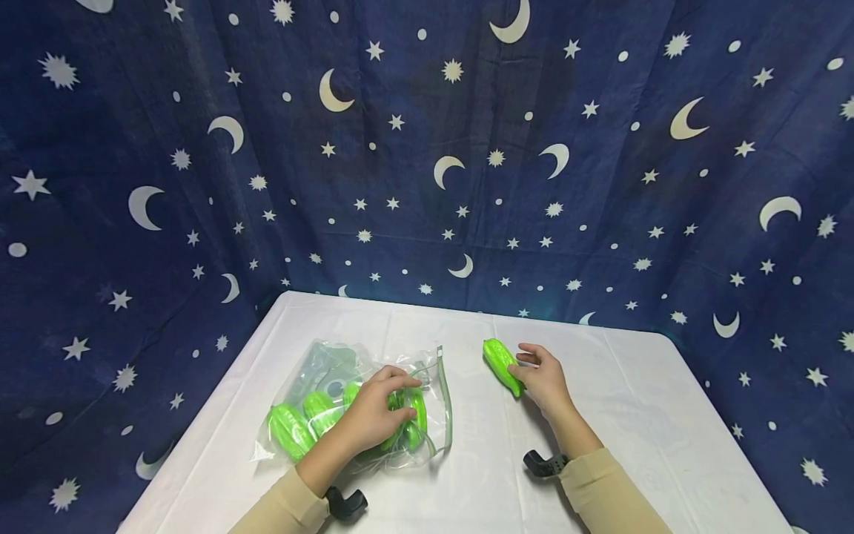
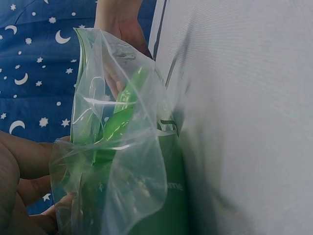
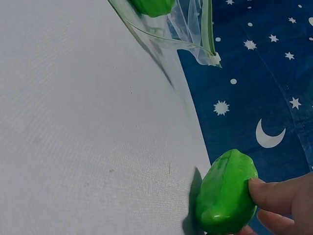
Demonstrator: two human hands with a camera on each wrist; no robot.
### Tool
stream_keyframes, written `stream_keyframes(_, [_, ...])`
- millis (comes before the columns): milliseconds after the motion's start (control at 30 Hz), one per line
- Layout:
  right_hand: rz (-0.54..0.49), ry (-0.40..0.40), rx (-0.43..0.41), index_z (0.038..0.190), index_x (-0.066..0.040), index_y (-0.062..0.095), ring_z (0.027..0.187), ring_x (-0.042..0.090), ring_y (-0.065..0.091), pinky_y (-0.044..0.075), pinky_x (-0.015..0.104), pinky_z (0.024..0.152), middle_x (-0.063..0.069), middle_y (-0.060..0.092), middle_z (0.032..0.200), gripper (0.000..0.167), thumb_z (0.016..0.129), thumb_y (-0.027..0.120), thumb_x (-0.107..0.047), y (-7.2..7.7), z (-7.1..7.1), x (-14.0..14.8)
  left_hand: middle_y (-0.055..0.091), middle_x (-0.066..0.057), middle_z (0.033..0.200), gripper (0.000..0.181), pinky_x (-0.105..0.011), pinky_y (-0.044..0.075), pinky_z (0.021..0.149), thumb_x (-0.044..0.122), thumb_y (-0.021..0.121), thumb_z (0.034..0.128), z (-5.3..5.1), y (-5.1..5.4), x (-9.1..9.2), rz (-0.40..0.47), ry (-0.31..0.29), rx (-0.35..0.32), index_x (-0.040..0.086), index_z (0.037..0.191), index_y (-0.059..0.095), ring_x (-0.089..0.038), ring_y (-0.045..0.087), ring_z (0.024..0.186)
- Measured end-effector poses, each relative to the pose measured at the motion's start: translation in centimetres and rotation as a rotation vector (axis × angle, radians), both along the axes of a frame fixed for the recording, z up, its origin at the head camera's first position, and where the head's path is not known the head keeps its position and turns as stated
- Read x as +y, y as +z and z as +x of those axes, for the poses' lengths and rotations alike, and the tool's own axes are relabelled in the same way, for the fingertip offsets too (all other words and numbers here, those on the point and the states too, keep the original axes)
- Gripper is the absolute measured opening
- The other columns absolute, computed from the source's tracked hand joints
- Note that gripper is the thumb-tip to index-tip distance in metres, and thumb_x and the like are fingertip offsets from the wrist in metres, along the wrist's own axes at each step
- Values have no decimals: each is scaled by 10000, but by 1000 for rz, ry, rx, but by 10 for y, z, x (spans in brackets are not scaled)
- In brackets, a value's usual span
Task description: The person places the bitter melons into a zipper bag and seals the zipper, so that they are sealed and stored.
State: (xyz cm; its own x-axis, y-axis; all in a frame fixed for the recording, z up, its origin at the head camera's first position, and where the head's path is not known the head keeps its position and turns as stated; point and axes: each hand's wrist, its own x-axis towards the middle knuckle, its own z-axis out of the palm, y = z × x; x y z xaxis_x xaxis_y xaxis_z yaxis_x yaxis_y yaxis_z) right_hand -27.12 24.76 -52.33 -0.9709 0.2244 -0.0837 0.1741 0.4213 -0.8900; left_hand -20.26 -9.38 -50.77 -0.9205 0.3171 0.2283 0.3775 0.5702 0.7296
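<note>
A clear plastic zip bag (image 1: pixel 437 415) lies on the table at the left, its green-edged mouth facing right. Inside it are several bright green, ridged, cucumber-like vegetables (image 1: pixel 290 430). My left hand (image 1: pixel 376 415) is over the bag and grips its film near the mouth with thumb and fingers; in the left wrist view the fingers (image 2: pixel 34 156) are against the plastic. To the right of the bag, my right hand (image 1: pixel 543 378) pinches another green ridged vegetable (image 1: pixel 500 363) at its side, with the thumb showing in the right wrist view. The vegetable's underside is hidden.
A white cloth covers the table (image 1: pixel 634 423). Behind and at both sides hangs a dark blue curtain (image 1: pixel 400 170) with moons and stars. Each wrist carries a black camera mount (image 1: pixel 543 463) near the beige sleeves (image 1: pixel 607 489).
</note>
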Motion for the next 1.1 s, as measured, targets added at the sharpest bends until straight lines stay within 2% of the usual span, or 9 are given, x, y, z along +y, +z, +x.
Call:
stream_keyframes(400, [-9, 12, -12, 1521, -60, 561, 1264, 396, 691, 623, 379, 970, 250, 663, 1404, 605, 948, 753, -83, 3, 9, -3, 652, 33, 1280, 450, -536, 559, 1069, 97, 867, 879, 1, 1, 0, 8, -3, -5, 149, 1313, 760, -264, 657, 1247])
stream_keyframes(667, [-5, 12, 13, 1446, -31, 633, 1192, 346, 695, 617, 261, 855, 240, 670, 1373, 524, 941, 764, -79, 3, 16, -7, 653, 37, 1278, 451, -529, 562, 1070, 99, 868, 880, 1, 1, 0, 10, -5, -1, 148, 1315, 759, -257, 660, 1246])
stream_keyframes(1100, [-51, 22, 7, 1376, -46, 689, 1146, 309, 689, 604, 215, 793, 222, 678, 1382, 468, 920, 787, -81, 7, 31, -25, 652, 36, 1272, 454, -527, 564, 1068, 92, 866, 880, 1, 1, -1, 5, -2, -2, 149, 1318, 758, -255, 660, 1238])
